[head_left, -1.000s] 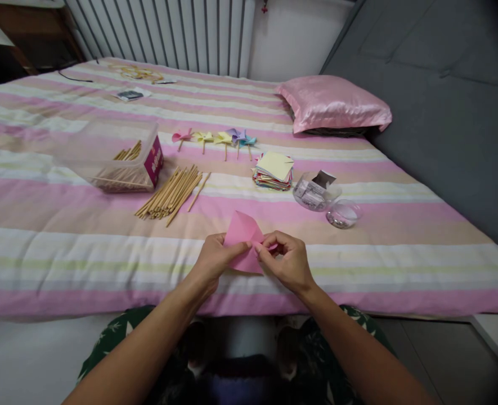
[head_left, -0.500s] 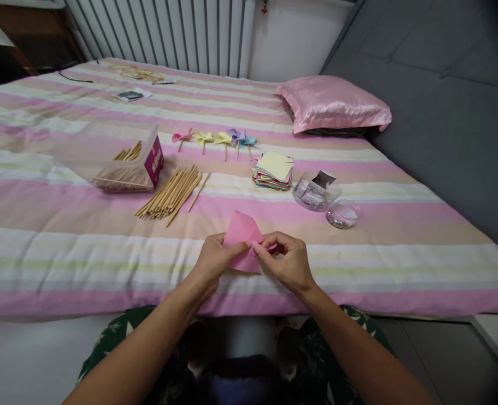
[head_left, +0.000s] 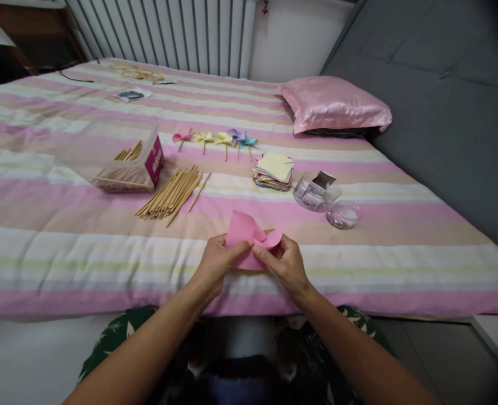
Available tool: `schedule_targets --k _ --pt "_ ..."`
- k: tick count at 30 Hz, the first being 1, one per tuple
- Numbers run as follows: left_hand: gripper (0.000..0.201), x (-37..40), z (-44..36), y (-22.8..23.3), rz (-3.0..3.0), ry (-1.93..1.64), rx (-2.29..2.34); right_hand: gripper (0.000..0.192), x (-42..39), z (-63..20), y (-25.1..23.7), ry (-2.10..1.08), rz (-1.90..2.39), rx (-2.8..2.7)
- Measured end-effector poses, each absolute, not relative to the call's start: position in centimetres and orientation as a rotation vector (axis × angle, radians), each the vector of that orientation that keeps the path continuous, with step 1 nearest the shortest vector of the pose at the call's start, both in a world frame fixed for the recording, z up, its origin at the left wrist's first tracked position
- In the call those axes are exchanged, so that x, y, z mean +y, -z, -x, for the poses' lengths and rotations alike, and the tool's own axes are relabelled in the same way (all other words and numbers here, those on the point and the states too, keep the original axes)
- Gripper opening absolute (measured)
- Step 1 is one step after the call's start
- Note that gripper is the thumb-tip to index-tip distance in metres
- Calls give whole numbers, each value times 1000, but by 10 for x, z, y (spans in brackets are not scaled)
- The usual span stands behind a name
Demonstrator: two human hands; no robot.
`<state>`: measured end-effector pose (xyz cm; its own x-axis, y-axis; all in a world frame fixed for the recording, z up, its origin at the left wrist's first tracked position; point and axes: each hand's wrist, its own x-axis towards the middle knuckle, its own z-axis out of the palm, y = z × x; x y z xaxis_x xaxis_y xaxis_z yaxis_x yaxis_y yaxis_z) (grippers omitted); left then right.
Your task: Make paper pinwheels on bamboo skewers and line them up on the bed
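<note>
Between my two hands, above the bed's near edge, is a pink sheet of paper [head_left: 241, 228] with its right side curled in toward the middle. My left hand [head_left: 219, 259] grips its left side, thumb pressed at the centre. With thumb and fingers, my right hand [head_left: 286, 263] pinches the folded right part; some of those fingers are hidden behind the paper. Farther off lie a bundle of wooden sticks [head_left: 173, 194], one loose stick [head_left: 199, 192] and a stack of coloured paper squares [head_left: 274, 169]. Several small paper pinwheels [head_left: 224, 139] on sticks lie in a row behind them.
A clear plastic box [head_left: 124, 174] with sticks stands at left. To the right are a round clear container [head_left: 314, 194] with small packets and a small clear dish [head_left: 342, 215]. A pink pillow [head_left: 337, 104] rests by the grey headboard [head_left: 438, 112], on the striped bedspread [head_left: 84, 253].
My right hand has shifted its hold on the paper, its fingers going behind the sheet. The curled right flap now shows more widely. My left hand stays nearly in place.
</note>
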<state>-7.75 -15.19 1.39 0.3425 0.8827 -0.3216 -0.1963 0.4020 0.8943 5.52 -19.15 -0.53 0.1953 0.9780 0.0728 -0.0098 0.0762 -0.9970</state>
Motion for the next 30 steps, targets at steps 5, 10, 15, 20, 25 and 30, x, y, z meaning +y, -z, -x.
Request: schedule_targets --k 5,10,15,20,25,30 --pt "23 -155 74 -16 -884 -839 977 22 -193 -51 6 -1031 1223 -914" --pt "24 -157 74 -14 -896 -810 948 21 -192 -52 6 -996 1276 -876" --pt "27 -154 79 -15 -930 -724 865 21 -190 -57 4 -1107 1268 -809" --pt "28 -147 88 -22 -976 -616 885 29 -190 -65 -1 -1285 1293 -788" --pt "32 -146 90 -24 -988 -577 903 30 -191 -64 0 -1350 1328 -845" --pt "27 -145 89 -21 -1045 -594 958 26 -191 -65 6 -1232 1387 -1019"
